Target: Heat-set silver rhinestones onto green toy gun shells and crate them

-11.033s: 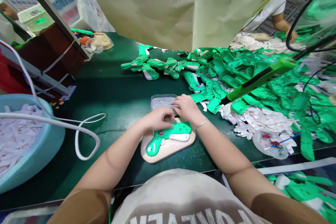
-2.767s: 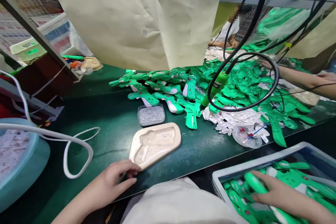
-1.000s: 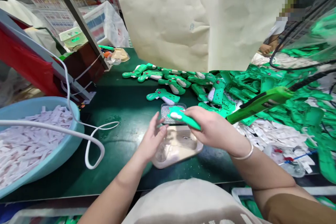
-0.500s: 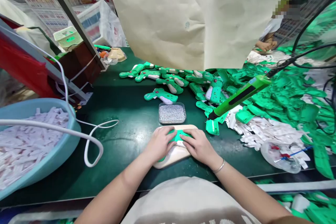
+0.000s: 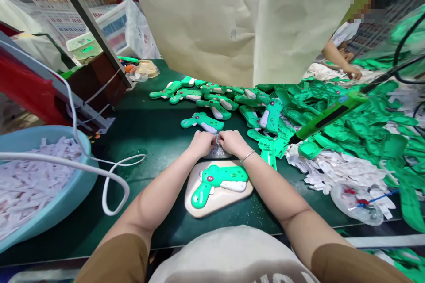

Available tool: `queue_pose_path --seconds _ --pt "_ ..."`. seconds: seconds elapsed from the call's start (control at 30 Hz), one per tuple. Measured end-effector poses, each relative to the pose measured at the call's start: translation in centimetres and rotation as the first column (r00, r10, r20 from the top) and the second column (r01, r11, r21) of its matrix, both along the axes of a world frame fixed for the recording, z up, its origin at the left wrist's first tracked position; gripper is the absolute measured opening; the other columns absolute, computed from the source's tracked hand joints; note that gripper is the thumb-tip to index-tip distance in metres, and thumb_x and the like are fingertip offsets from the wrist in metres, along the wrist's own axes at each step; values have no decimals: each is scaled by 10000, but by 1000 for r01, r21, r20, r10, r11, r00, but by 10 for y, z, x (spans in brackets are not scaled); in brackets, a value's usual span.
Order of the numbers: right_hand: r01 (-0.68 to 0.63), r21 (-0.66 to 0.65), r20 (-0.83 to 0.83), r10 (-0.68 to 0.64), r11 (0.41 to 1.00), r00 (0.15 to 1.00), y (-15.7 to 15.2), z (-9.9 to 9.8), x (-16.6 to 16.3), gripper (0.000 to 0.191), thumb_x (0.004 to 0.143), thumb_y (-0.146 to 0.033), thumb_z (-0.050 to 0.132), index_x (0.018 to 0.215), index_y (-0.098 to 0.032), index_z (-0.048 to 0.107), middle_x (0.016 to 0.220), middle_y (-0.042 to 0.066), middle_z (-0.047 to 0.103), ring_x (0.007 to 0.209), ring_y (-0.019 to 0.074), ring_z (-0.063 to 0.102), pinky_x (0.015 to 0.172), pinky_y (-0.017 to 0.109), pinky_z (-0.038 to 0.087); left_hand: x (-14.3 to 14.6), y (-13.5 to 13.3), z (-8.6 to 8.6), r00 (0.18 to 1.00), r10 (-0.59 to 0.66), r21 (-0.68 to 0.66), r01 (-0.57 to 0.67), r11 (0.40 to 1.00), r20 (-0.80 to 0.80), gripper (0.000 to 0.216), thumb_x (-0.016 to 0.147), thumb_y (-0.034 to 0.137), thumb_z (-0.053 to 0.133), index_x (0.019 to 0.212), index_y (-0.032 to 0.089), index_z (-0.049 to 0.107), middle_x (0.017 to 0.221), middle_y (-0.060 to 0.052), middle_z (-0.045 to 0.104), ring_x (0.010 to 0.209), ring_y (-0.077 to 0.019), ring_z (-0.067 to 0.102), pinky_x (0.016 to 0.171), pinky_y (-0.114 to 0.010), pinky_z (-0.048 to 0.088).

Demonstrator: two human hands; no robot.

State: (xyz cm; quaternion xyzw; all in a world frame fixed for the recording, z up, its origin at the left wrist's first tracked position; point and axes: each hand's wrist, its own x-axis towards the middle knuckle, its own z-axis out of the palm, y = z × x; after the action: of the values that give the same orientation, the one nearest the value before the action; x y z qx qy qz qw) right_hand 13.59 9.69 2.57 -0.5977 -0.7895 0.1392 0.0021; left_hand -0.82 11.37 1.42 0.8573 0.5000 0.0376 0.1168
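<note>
Across the dark green workbench (image 5: 156, 141), you see both of your hands side by side near the middle of the frame. Your left hand (image 5: 201, 143) and your right hand (image 5: 233, 143) are half curled, knuckles up, fingers pointing down onto a small tray of silver glitter (image 5: 217, 154). The hands cover most of the tray and hide your fingertips, so you cannot tell whether either hand pinches anything. A thin bangle (image 5: 247, 156) circles your right wrist.

Just nearer you, a beige moulded cradle (image 5: 219, 207) lies flat on the bench, apart from both hands. A green and white toy-pistol-shaped plastic piece (image 5: 215, 181) sits in its recess, with a small red-marked dot on its green face.

Beyond the tray, similar green pieces (image 5: 202, 120) lie in a loose row. To the right spreads a heap of green plastic parts (image 5: 345, 132), with white paper scraps (image 5: 338, 172) and a clear plastic bag (image 5: 357, 203) at its near edge. A green pen-shaped tool (image 5: 332, 117) with a dark cord lies across the heap.

On the left, a pale blue basin (image 5: 84, 172) holds white strips, and a white cable (image 5: 111, 194) loops over the bench. A hanging beige paper sheet (image 5: 206, 17) hides the far bench. At upper right, a co-worker's hand (image 5: 352, 71) reaches down into white scraps, partly cut off by the sheet.
</note>
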Motion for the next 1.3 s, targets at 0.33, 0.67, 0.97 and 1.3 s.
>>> queue_pose_path --seconds 0.33,0.67,0.97,1.3 --pt "46 138 -472 25 989 881 -19 -14 41 177 810 -64 613 797 -182 743 856 58 789 842 201 717 799 289 500 -6 -3 3 995 19 0 -19 1000 94 196 868 144 631 861 211 816 970 -77 809 985 -287 730 916 -384 484" --pt "230 -43 -701 -194 972 686 -88 -19 93 46 780 -209 719 748 -203 752 779 40 766 767 194 715 700 293 545 0 -95 -14 822 99 -173 -1 985 561 118 785 110 725 739 207 774 800 -13 767 779 -177 705 746 -264 528" --pt "92 63 -737 -16 994 676 -104 -40 93 126 854 -208 652 781 -209 755 904 84 782 882 215 736 848 373 592 0 -91 -15 850 125 -209 -18 978 512 101 769 142 749 738 223 799 771 -10 764 753 -181 701 699 -271 527" --pt "-86 4 -524 76 996 848 -84 -6 95 201 886 -173 602 904 -189 801 986 83 795 941 222 739 870 336 564 -6 -88 -18 888 -83 -136 160 978 453 96 815 166 740 795 220 817 817 -49 770 798 -197 716 750 -295 541"
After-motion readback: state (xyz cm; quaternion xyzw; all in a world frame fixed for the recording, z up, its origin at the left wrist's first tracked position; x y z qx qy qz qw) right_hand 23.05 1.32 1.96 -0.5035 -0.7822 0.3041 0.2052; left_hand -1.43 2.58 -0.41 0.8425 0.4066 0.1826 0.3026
